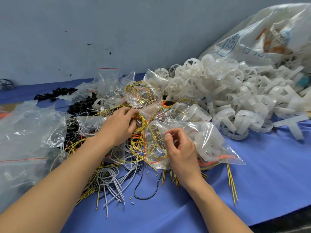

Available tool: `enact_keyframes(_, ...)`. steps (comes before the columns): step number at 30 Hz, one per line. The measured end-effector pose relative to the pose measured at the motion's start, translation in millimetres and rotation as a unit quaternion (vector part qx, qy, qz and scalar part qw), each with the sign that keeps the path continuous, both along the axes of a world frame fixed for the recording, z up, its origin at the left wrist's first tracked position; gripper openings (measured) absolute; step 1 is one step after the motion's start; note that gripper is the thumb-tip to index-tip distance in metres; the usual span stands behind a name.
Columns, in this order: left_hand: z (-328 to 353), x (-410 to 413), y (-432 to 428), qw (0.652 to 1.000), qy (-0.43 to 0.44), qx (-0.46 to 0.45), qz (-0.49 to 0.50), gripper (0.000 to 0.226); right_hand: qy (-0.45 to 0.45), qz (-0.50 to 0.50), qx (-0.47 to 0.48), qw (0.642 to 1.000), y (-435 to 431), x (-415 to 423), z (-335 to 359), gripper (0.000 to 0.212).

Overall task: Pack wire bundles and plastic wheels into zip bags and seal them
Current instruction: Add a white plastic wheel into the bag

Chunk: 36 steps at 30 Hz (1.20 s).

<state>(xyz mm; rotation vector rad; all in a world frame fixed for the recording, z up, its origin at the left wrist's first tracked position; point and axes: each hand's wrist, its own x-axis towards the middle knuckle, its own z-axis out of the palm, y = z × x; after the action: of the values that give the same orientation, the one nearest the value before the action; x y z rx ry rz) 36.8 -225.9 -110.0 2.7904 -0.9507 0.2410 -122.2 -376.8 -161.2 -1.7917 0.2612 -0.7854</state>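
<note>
My left grip [119,126] is curled down into the tangled heap of yellow, grey and orange wire bundles [134,148] in the middle of the blue-covered desk [252,185]. Thumb and fingers close on a coil of yellow wire [143,121], but the fingertips sink among the loops, so I cannot see how much they hold.

My right grip [180,149] is narrow, with thumb and forefinger pinching the film of a clear zip bag with a red strip [208,140]. The bag lies just right of the wire heap and overlaps its edge. Inside it I make out translucent white plastic wheels and a bit of orange wire; creases and glare blur the rest.

A big pile of loose white plastic wheels [232,93] spills from a white woven sack [269,36], which is cut off at the right edge. On the left a large crumpled clear plastic bag [25,132] veils its contents. Small black plastic parts [75,105] lie behind the wires, half hidden under more small zip bags [109,79].
</note>
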Motion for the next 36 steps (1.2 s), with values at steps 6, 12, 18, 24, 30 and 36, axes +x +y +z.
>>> enact_keyframes(6, 11.2, -6.4, 0.9, 0.999, 0.014, -0.039, 0.007, 0.040, 0.006, -0.001, 0.000, 1.000, -0.5, 1.8, -0.8, 0.012)
enact_keyframes(12, 35.9, -15.9, -67.1, 0.987, -0.077, -0.131, -0.042, 0.038, 0.007, -0.005, 0.001, 1.000, -1.6, 3.5, -2.0, 0.012)
enact_keyframes(18, 38.0, -15.9, -126.3, 0.994, -0.055, -0.016, -0.093, 0.039, 0.009, -0.005, 0.010, 1.000, -3.9, 3.4, -1.1, 0.010)
enact_keyframes(24, 31.7, 34.9, -91.7, 1.000, 0.001, 0.016, -0.022, 0.048, 0.032, 0.032, -0.144, 0.989, 7.8, -7.7, 4.0, 0.007)
enact_keyframes(30, 11.4, 52.8, -43.3, 0.999, 0.038, 0.022, -0.014, 0.047, 0.017, 0.038, -0.282, 0.959, 15.1, -15.9, 7.8, 0.010)
enact_keyframes(36, 0.3, 41.6, -27.7, 0.999, 0.036, -0.011, -0.002, 0.043, 0.047, 0.053, -0.159, 0.985, 7.5, -9.1, 5.4, 0.008)
